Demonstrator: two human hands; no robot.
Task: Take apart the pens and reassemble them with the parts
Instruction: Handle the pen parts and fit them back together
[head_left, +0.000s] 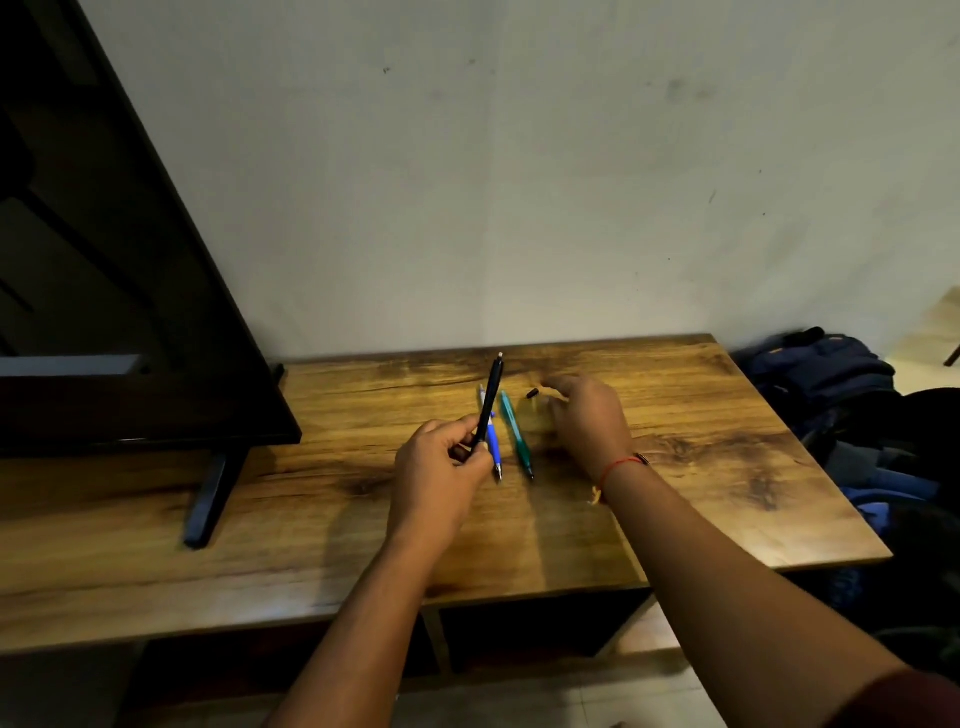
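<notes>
Print on the barrels too small to read.

Left hand (441, 467) pinches the black pen (491, 400) at its lower end. The barrel is slim and dark with a pale cap end, raised off the wooden table (675, 493) and pointing toward 12 o'clock.

Blue pen (497, 457), with white upper half, lies flat under it, tip toward 6.

Green pen (516, 434) lies just at 3 o'clock of the blue, nearly parallel.

Small black part (531, 393) lies at 1 o'clock of the green pen.

Right hand (587, 415) palm down, fingers loosely bent, nothing seen in its grasp, fingertips just at 3 o'clock of that part.
</notes>
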